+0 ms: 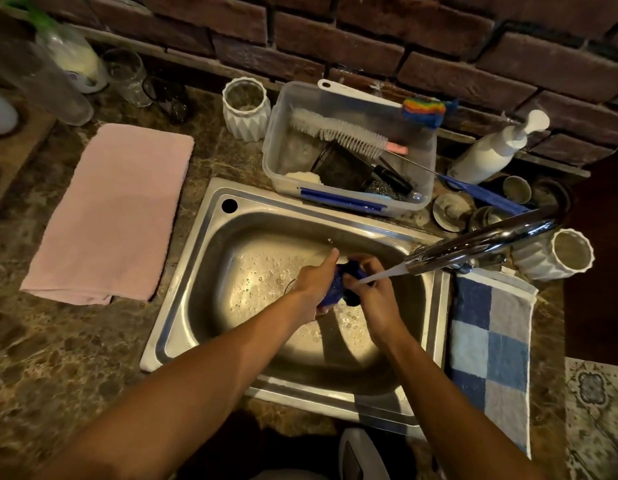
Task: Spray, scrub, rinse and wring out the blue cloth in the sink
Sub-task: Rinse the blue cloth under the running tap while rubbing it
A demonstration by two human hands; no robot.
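Where brick meets marble counter [75, 358], steel sink [203, 258]

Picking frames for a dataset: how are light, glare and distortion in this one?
Head view: dim, warm light; bright glare on the wet sink floor around the blue cloth; wide-angle bending at the edges; the water stream and foreground forearms look soft.

I see a dark red brick wall [335, 46] behind a brown marble-patterned counter [58, 341]. Patterned floor tile [595, 410] shows at right. Light is dim and warm.
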